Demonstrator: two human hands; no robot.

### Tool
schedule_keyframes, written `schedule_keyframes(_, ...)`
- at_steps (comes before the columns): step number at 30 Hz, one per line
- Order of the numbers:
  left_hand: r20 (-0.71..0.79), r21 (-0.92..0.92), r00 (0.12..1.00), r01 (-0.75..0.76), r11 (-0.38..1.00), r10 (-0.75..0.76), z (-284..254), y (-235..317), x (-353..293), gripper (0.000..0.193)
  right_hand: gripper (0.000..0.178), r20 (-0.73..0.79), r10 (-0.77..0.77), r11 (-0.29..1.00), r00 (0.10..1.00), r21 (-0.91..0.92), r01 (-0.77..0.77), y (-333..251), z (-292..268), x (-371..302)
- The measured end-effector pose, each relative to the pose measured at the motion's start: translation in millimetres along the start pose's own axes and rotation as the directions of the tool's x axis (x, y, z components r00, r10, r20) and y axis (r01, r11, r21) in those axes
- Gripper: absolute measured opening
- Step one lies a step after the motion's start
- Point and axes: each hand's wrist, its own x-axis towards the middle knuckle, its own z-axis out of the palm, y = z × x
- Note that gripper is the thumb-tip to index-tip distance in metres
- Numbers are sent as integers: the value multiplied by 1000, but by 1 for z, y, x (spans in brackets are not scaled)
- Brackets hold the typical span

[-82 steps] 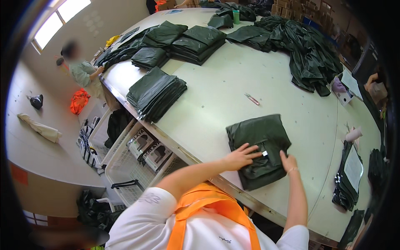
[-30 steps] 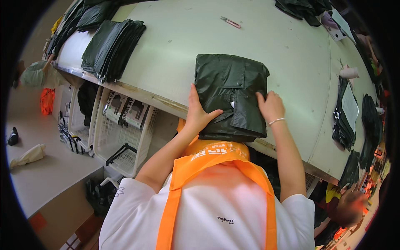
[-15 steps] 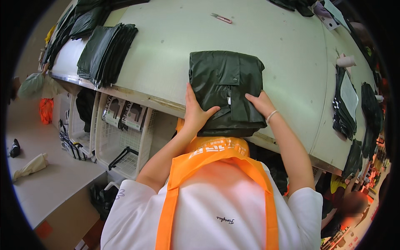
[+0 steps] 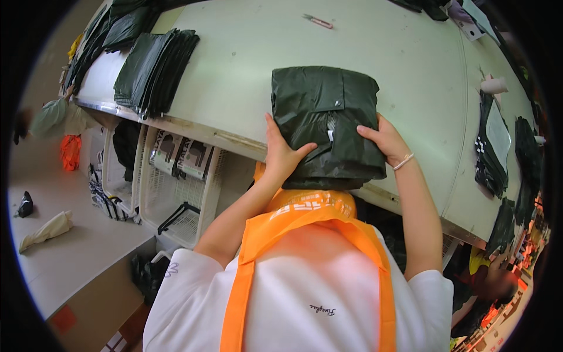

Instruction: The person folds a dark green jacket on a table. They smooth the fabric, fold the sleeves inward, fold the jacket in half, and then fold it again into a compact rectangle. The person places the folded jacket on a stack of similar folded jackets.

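Both hands are clamped on the folded dark green garment (image 4: 325,126) at the table (image 4: 246,64) edge: left hand (image 4: 283,154) on its near left corner, right hand (image 4: 384,138) on the right side. Looks like the bagging step, with the orange bag (image 4: 311,214) open just below, so it probably needs sliding off the edge squarely.

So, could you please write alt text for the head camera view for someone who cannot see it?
Both hands grip a folded dark green garment at the near edge of a pale worktable, the left hand on its left side and the right hand on its right, above an orange bag. A stack of folded dark green garments lies farther left.
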Motion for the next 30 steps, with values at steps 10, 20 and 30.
schedule_keyframes(10,-126,1,992,-8,1000,8,11,-14,1,131,107,-438,-114,517,892,-793,-323,-1,35,3)
schedule_keyframes(20,339,-255,842,512,820,-420,-13,-29,-6,78,110,-645,-269,853,715,-504,-133,105,23,7)
schedule_keyframes(30,355,-224,923,237,945,-147,-11,-55,-13,82,110,-499,-391,846,774,-526,88,98,32,-24)
